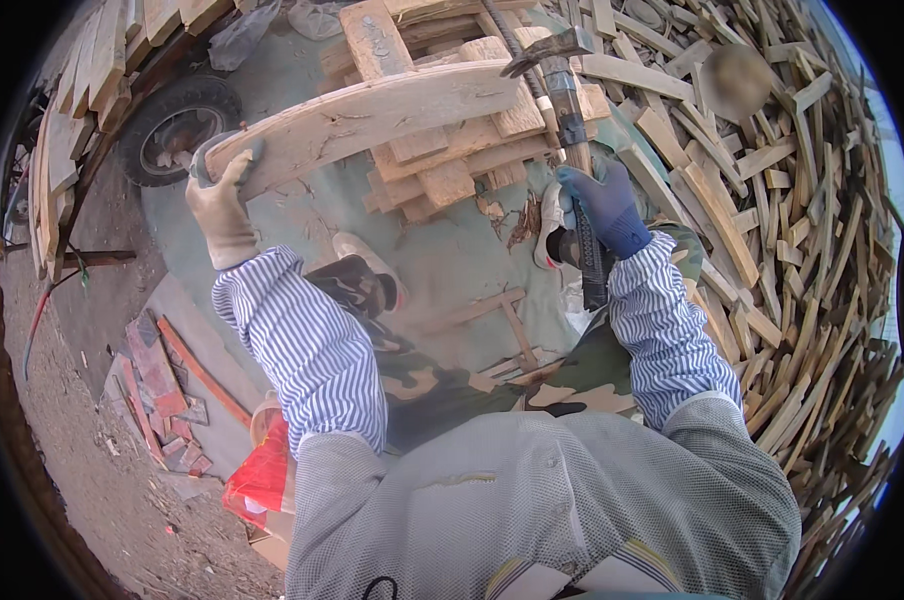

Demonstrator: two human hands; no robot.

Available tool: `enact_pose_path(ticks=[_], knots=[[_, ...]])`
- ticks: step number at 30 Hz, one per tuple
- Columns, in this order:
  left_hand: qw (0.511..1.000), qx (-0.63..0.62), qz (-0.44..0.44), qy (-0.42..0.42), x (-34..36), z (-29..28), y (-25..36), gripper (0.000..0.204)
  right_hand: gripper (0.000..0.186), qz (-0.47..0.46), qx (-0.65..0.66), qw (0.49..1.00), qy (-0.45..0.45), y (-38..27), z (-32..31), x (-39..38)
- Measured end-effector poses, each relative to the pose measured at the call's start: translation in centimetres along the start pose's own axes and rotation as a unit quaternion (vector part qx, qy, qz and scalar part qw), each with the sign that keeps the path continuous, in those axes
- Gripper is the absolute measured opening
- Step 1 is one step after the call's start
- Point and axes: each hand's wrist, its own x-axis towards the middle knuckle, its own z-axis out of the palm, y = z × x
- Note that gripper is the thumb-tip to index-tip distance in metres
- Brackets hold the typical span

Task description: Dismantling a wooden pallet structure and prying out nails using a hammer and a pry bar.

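Observation:
My left hand (226,205), in a pale work glove, grips the left end of a long wooden plank (372,122). The plank slants up to the right across a stack of short timber blocks (442,180); whether it rests on them I cannot tell. Small nails or splinters seem to stick out of its face. In a blue glove, my right hand (609,208) is closed round the handle of a claw hammer (572,125). Dark tape wraps parts of that handle. The hammer's dark metal head is raised beside the plank's right end.
A large heap of loose wood strips (762,220) fills the right side. At the upper left lie a wheel with a tyre (185,130) and stacked boards (102,55). Broken reddish pieces (159,380) and a red plastic bag (260,475) are at the lower left.

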Motion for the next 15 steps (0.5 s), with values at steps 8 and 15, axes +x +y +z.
enact_pose_path(ticks=[8, 15], knots=[[0.999, -0.011, 0.012, -0.038, 0.1, 0.8, -0.2, 0.032, 0.028, -0.015, -0.219, 0.968, -0.118, 0.1, -5.9, 5.0], [1.000, -0.006, 0.013, -0.024, -0.4, 1.0, 0.2, 0.034, 0.033, 0.016, -0.270, 0.955, -0.121, 1.3, -7.3, 7.4]])
